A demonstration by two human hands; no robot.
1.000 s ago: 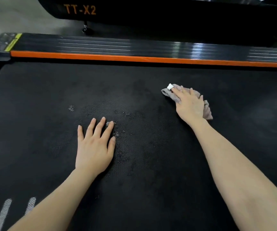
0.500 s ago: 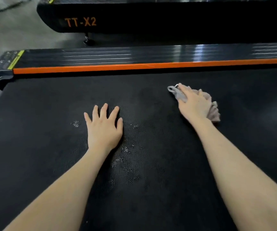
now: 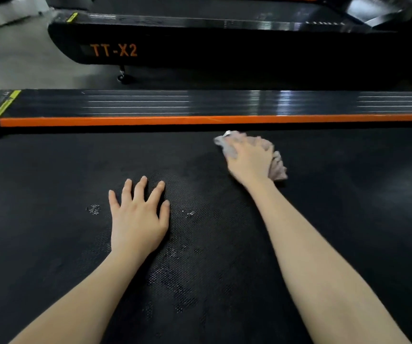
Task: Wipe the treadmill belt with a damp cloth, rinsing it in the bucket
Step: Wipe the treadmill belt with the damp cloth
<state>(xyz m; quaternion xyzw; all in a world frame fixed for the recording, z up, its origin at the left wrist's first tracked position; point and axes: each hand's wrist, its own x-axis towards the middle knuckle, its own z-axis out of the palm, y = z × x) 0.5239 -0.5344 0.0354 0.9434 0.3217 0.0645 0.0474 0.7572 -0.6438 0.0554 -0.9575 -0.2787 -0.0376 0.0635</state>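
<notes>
Pinkish-grey cloth [image 3: 278,167] sits bunched under the right hand [image 3: 248,162], whose blurred fingers [image 3: 257,145] curl over it on the treadmill belt [image 3: 348,219]. The left hand [image 3: 138,219] lies flat, fingers spread, with wet patches [image 3: 93,209] beside them. An orange strip [image 3: 125,121] runs just beyond the cloth.

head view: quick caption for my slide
Right hand holds a cloth against the treadmill belt; left hand rests flat on the belt.
</notes>
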